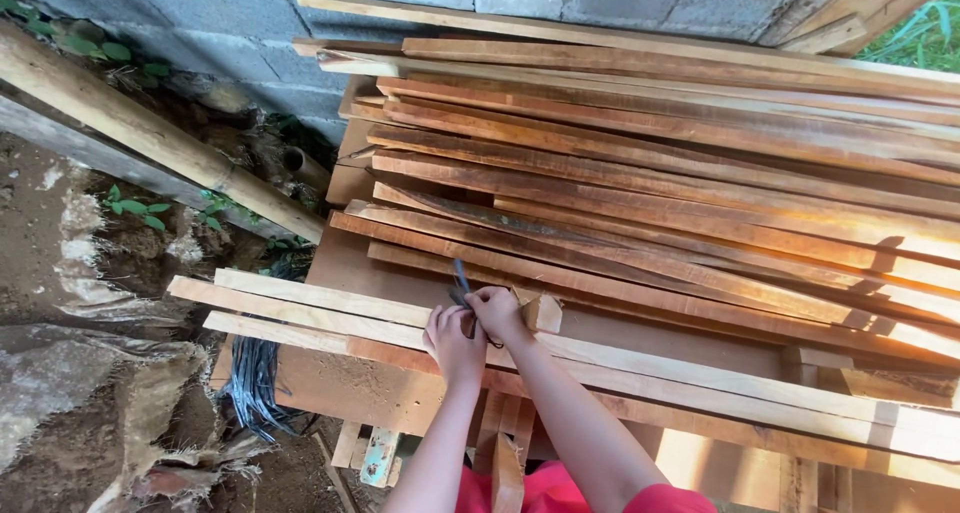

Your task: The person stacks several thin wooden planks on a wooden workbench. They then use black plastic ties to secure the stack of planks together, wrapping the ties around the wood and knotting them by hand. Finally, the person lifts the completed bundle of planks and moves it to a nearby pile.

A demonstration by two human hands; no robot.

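Note:
My two hands meet over long pale wooden slats (330,313) laid across a brown board (350,263). My left hand (453,345) rests curled on the slats and touches a dark, thin tool (461,281) that sticks up past the fingers. My right hand (497,311) is closed right beside it, also at the tool's lower end. Which hand bears the tool I cannot tell for sure; both seem to grip it. A small wooden block (543,313) lies just right of my right hand.
A big stack of reddish planks (680,163) fills the back and right, against a grey block wall (230,23). A thick bamboo pole (150,128) slants at the left over dirt ground. A bundle of dark wire (255,378) hangs below the slats.

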